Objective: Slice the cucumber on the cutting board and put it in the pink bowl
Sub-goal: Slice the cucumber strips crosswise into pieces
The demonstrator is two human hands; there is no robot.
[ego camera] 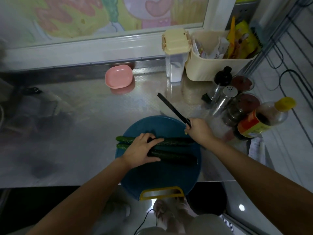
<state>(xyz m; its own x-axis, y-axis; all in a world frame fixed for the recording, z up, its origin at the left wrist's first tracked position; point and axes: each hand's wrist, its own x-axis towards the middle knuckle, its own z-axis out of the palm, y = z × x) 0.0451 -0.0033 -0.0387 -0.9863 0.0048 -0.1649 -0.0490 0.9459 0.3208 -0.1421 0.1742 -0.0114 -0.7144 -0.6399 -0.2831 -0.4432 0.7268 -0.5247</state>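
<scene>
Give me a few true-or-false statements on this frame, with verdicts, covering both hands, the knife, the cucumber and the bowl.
1. The left hand rests on the cucumber on the blue cutting board. True.
2. The knife is cutting into the cucumber. False: the right hand grips it with the blade pointing away past the board's far edge, clear of the cucumber.
3. The pink bowl holds cucumber slices. False: nothing shows inside it.
4. The pink bowl stands on the counter beyond the board, toward the window. True.
5. The cucumber lies in round slices. False: two long pieces lie side by side.
</scene>
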